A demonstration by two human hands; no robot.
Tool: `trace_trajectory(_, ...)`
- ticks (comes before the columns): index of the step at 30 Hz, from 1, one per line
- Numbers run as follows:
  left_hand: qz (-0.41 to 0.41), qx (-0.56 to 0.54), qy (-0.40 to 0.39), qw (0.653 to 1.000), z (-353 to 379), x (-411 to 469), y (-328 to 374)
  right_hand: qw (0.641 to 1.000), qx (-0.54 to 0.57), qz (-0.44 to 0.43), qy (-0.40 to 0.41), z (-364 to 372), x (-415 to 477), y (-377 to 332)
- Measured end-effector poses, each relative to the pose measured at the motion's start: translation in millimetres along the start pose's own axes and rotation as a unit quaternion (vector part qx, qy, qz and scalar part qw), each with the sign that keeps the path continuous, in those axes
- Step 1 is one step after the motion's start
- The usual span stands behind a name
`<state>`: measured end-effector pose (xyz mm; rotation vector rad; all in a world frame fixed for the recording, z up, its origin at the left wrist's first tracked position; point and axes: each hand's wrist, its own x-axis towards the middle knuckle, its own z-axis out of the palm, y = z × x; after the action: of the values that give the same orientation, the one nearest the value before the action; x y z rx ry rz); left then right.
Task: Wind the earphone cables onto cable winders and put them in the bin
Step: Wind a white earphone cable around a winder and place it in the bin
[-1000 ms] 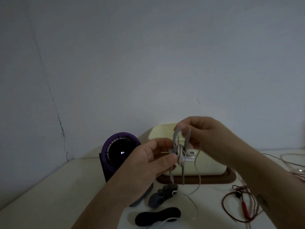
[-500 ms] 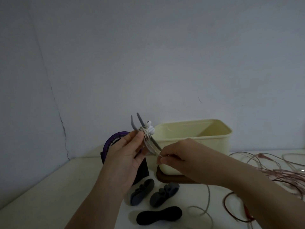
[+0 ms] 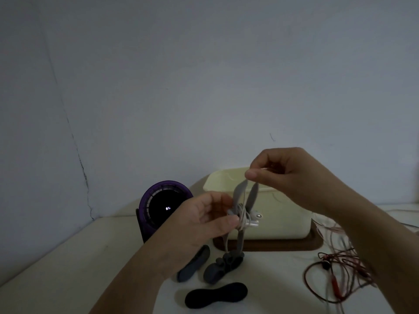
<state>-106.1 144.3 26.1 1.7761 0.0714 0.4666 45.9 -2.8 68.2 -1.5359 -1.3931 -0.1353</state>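
Note:
My left hand (image 3: 204,219) pinches a grey cable winder (image 3: 240,201) at its middle, where white earphone cable (image 3: 243,217) is wrapped around it. My right hand (image 3: 281,175) is raised above it and pinches the cable at the winder's upper tips. A loose end of the cable hangs down below my left hand. Both hands are in front of the cream bin (image 3: 281,225), which stands on a brown tray (image 3: 272,247).
Three spare winders lie on the table: a grey-blue one (image 3: 192,266), a dark grey one (image 3: 223,266) and a black one (image 3: 216,295). A tangle of red and pink earphone cables (image 3: 335,275) lies at the right. A purple round device (image 3: 163,208) stands at the left.
My right hand rose from below the winder to above it, carrying the cable up and over. My left hand shifted right and lower with the winder, in front of the bin.

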Motion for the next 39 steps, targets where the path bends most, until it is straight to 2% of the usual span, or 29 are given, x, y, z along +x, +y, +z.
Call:
trace_trajectory(2,0.011,-0.038,-0.032,0.999,4,-2,4,0.996,0.093,0.015,-0.011,6,0,7)
trace_trajectory(5,0.018,-0.164,-0.04,0.986,11,-4,12,0.979,0.19,0.036,-0.066,28,-2,13)
trace_trajectory(8,0.045,-0.262,-0.013,0.964,11,-2,18,0.974,0.21,0.072,-0.05,48,-2,15)
trace_trajectory(11,0.065,-0.298,0.098,0.947,6,3,19,0.989,0.123,0.067,-0.05,57,-3,12)
trace_trajectory(15,0.071,-0.287,0.197,0.935,-4,7,15,0.994,-0.017,0.004,-0.111,57,-6,-1)
trace_trajectory(19,0.058,-0.201,0.25,0.945,-12,7,7,0.981,-0.106,-0.025,-0.163,47,-9,-17)
trace_trajectory(22,0.044,-0.077,0.269,0.959,-13,7,0,0.976,-0.151,-0.06,-0.142,38,-8,-27)
trace_trajectory(24,0.028,-0.011,0.256,0.966,-10,7,-1,0.98,-0.156,-0.064,-0.108,30,-8,-32)
trace_trajectory(27,0.01,0.03,0.189,0.981,-5,5,-2,0.987,-0.14,-0.071,-0.035,14,-5,-30)
trace_trajectory(30,0.004,0.014,0.107,0.994,-1,2,-1,0.992,-0.105,-0.061,0.042,1,-2,-20)
trace_trajectory(32,0.01,-0.014,0.055,0.998,4,1,3,0.996,-0.042,-0.04,0.068,-3,-1,-12)
trace_trajectory(35,0.031,-0.045,0.01,0.998,12,-1,8,0.996,0.06,0.004,0.066,3,1,-3)
trace_trajectory(39,0.062,-0.161,-0.043,0.984,16,-3,15,0.988,0.145,0.041,-0.012,29,0,2)
